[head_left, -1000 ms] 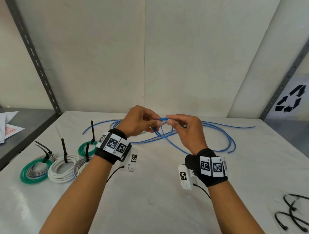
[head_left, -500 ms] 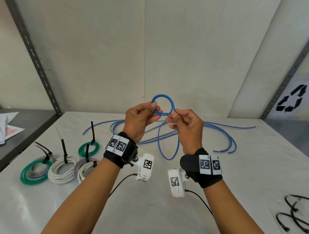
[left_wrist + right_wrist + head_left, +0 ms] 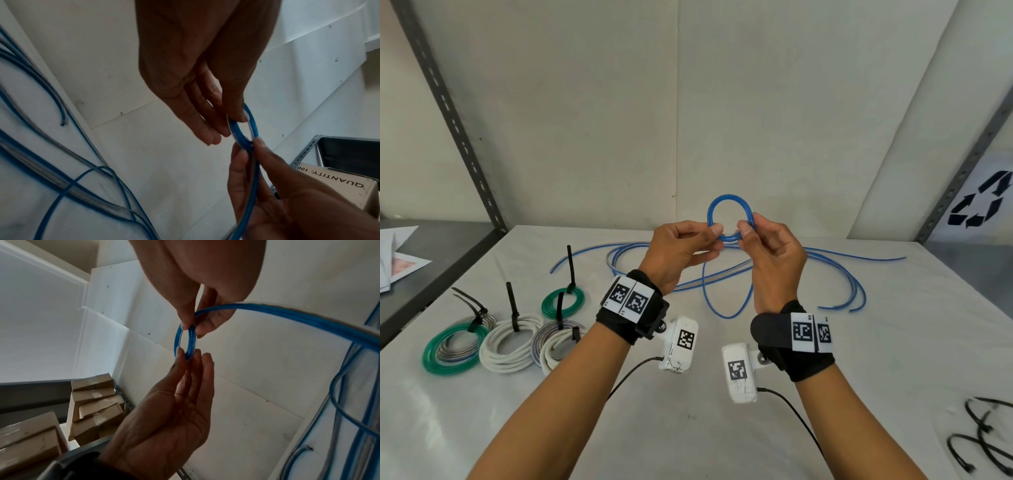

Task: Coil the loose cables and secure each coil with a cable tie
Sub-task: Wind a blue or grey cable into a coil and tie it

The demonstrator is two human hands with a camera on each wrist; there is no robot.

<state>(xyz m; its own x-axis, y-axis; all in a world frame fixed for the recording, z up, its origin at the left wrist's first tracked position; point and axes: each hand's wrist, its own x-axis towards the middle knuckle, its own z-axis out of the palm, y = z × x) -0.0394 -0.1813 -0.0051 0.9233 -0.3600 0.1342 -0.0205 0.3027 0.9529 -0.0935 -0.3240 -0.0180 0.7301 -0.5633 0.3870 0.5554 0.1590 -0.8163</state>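
Finished coils: far to the left of my left hand, the bundle of green, white and grey round coils (image 3: 506, 334) lies on the white table top (image 3: 688, 428), each cinched with a black cable tie standing up from it. I judge those done.

Left hand: my left hand (image 3: 679, 251) is raised above the table and pinches the left side of the small blue plastic-sheathed cable ring (image 3: 729, 219) between thumb and forefinger. The other fingers lie straight below the ring, as the left wrist view shows.

Ring: it stands upright between my two hands, a couple of turns thick, held clear of the table.

Right hand: my right hand (image 3: 774, 260) pinches the right side of the ring between thumb and forefinger, the rest of the fingers loosely curled.

Loose run: the long blue cable tail (image 3: 726, 298) drops from under my hands and sprawls in wide loops on the table beyond and to the right of my right hand.

Spare ties: the black plastic cable ties (image 3: 983, 442) lie near the table edge, well to the right of my right hand.

Step in hand: winding the blue cable; only the first turns are made, I judge.

Next move: my left pinch should keep the turns together while my right draws more of the tail round onto the ring, without letting it spring open.
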